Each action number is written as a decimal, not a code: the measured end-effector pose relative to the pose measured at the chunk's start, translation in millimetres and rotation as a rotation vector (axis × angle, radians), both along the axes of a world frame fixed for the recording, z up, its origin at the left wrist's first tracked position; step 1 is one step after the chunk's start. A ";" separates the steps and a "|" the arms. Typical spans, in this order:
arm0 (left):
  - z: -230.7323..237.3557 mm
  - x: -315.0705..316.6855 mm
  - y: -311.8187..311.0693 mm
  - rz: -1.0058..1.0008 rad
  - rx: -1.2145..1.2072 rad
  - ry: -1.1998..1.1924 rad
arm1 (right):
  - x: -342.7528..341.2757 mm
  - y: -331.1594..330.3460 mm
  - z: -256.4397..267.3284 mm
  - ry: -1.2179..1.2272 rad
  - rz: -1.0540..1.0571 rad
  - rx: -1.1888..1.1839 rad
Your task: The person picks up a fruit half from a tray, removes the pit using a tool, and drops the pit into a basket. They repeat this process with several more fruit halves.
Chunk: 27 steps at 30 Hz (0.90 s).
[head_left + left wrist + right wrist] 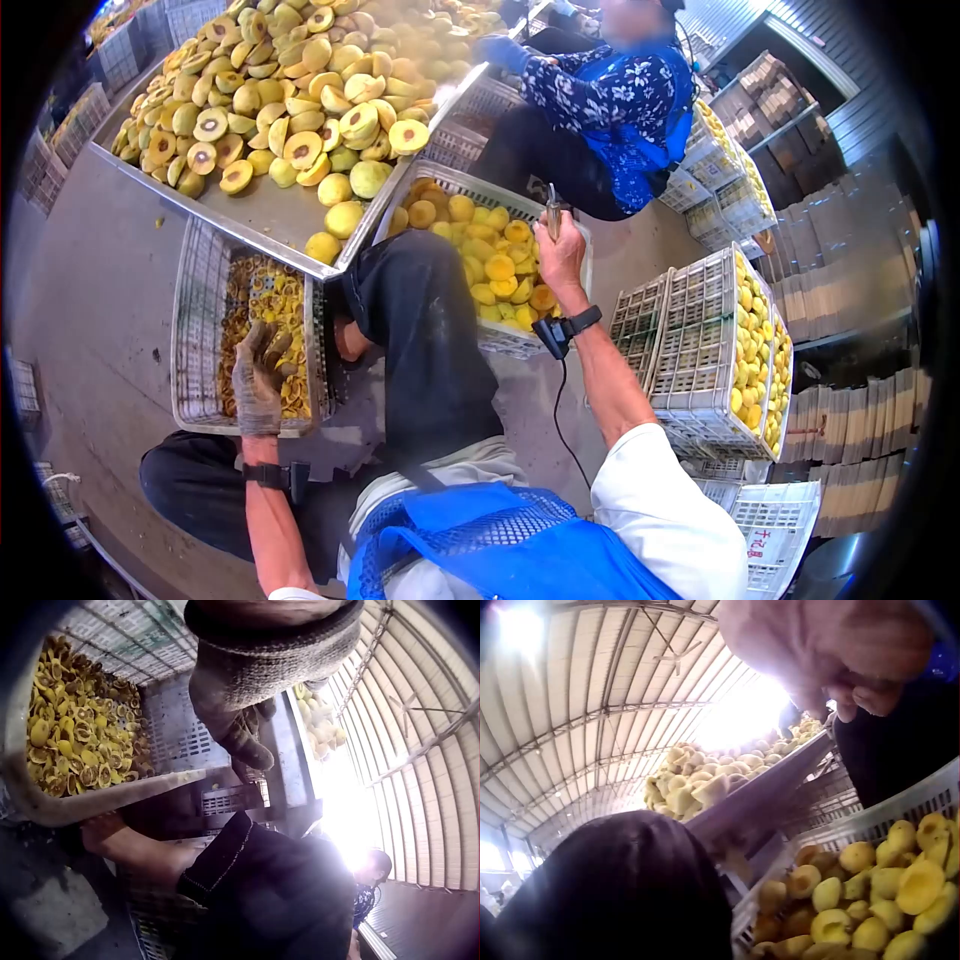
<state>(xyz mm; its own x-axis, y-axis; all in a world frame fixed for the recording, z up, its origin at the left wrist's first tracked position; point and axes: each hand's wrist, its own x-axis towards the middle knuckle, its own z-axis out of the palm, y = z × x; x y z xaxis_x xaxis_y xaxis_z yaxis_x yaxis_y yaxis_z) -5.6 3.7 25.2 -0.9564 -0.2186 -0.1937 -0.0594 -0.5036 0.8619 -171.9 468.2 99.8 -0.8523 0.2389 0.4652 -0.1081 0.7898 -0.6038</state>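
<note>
My right hand [562, 248] grips a slim metal hand tool [553, 205], its narrow tip pointing up, above a white crate of pitted yellow peach halves [500, 267]. In the right wrist view, the fingers of that hand [832, 652] are curled and the tool is hidden. My left hand [258, 385], in a dirty knit glove, hangs over another crate [200, 330] that holds peach scraps [290, 350]. The left wrist view shows the gloved fingers [251, 750] loosely bent with nothing visible in them.
A metal-rimmed table [240, 215] bears a heap of halved peaches [300, 110], many with pits in. Another person [610, 110] sits opposite. Filled crates [690, 345] stand at the right, before stacked cardboard [850, 420]. My knee [420, 290] lies between the two near crates.
</note>
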 end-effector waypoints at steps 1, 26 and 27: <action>1.6 2.7 -1.6 -0.002 0.004 0.000 | -0.9 -11.7 4.8 -0.002 0.013 -0.006; 17.5 -1.8 -1.2 -0.020 0.055 0.048 | -64.6 -273.0 40.5 -0.388 1.152 0.663; 14.8 -1.8 -1.3 -0.025 0.055 0.047 | -64.0 -275.0 40.7 -0.387 1.160 0.671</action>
